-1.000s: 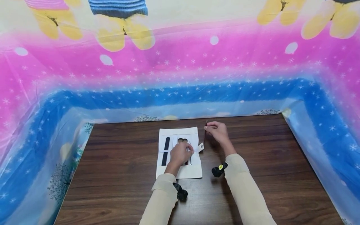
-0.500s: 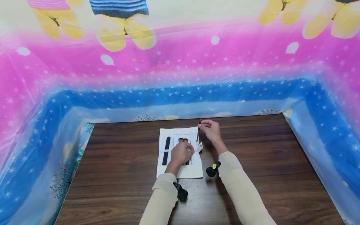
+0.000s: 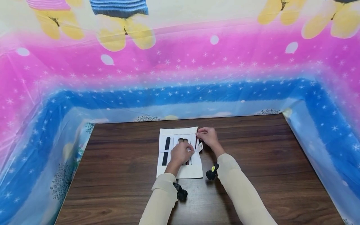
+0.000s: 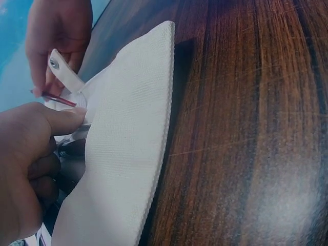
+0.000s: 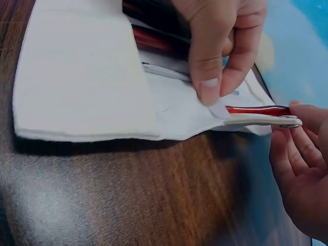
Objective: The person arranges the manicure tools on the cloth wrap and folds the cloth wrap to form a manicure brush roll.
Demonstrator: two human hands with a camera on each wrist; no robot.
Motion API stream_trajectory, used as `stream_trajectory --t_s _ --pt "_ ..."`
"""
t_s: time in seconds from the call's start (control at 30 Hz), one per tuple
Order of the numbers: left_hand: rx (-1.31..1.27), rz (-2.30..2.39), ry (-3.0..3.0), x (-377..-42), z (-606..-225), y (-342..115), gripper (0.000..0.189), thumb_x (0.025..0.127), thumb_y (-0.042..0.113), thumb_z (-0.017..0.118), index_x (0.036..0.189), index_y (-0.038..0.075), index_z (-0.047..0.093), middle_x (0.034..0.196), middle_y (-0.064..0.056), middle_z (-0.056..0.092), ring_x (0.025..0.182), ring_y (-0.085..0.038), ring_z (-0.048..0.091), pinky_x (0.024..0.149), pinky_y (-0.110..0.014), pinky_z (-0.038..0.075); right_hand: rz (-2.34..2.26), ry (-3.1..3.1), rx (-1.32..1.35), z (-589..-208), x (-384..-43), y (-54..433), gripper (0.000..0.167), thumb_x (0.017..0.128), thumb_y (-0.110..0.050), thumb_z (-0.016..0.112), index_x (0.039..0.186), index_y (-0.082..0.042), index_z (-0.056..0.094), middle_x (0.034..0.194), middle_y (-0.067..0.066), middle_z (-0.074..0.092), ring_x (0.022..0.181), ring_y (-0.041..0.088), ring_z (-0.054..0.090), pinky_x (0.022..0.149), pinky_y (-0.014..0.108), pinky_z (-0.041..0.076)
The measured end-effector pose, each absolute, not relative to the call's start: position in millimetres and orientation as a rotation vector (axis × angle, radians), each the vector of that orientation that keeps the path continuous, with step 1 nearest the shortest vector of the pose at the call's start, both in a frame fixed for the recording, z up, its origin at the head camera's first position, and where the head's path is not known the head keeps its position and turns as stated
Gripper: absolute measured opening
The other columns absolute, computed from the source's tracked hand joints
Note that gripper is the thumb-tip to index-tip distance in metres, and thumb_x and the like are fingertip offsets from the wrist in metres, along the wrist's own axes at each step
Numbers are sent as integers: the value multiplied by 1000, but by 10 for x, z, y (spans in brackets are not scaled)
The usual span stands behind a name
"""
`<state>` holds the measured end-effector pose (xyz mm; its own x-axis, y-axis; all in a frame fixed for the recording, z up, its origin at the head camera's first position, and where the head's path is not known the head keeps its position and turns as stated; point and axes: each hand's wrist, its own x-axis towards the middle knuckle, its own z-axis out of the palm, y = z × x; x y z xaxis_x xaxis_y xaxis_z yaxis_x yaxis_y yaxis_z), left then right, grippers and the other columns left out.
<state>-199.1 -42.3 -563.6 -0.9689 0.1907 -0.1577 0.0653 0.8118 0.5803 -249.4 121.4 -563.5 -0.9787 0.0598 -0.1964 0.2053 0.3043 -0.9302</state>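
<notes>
A white cloth tool pouch (image 3: 182, 172) lies unfolded on the table. My left hand (image 3: 181, 154) is over its middle, thumb and forefinger pinching a white band (image 5: 220, 109) near the pouch's right edge. My right hand (image 3: 208, 137), at the upper right edge, holds a slim tool with a glossy dark red handle (image 5: 256, 109) between thumb and fingertips. The handle's lower end meets the pinched band; the tool's kind does not show. Right beside the handle sticks out the pouch's snap tab (image 4: 67, 73). Partly under my left hand are two round-headed brushes (image 3: 181, 140).
A long black strip (image 3: 165, 158) is tucked under the band on the pouch's left side. A thin metal tool with a knurled shaft (image 5: 166, 70) lies beside dark red handles (image 5: 159, 42). The wooden table (image 3: 118, 175) meets a patterned cloth backdrop (image 3: 180, 93) behind.
My right hand has come left and then down toward me, bringing the red-handled tool from beside the pouch to its right edge. My left hand has stayed in place.
</notes>
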Motion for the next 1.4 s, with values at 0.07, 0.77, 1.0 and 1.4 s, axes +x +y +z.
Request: stream_trajectory --t_s 0.07,0.77,1.0,1.4 --pt "196 880 2784 -1990 -5634 -423 9 94 29 72 91 22 78 68 4 56 60 -13 51 57 -30 37 -1754 2415 249 -5650 -2492 1221 20 94 -7 70 110 5 71 105 22 76 71 4 66 70 23 56" --pt "135 974 2740 -2003 -5647 -433 10 92 28 75 92 19 79 73 1 63 65 -13 54 60 -30 39 -1605 2263 109 -5656 -2490 1261 27 96 -10 67 118 5 64 96 15 75 80 13 69 74 28 55" --pt "127 1009 2719 -1995 -5640 -428 11 92 28 75 89 18 78 63 4 55 58 -13 52 57 -29 37 -1753 2152 164 -5639 -2485 1242 30 103 -15 58 124 7 64 83 -1 68 69 5 64 68 22 54" --pt "147 1027 2729 -1985 -5658 -430 11 93 26 74 89 18 79 61 4 54 57 -12 51 56 -29 36 -1833 2223 207 -5656 -2470 1194 25 101 -5 59 113 15 68 74 1 69 62 3 61 61 18 51"
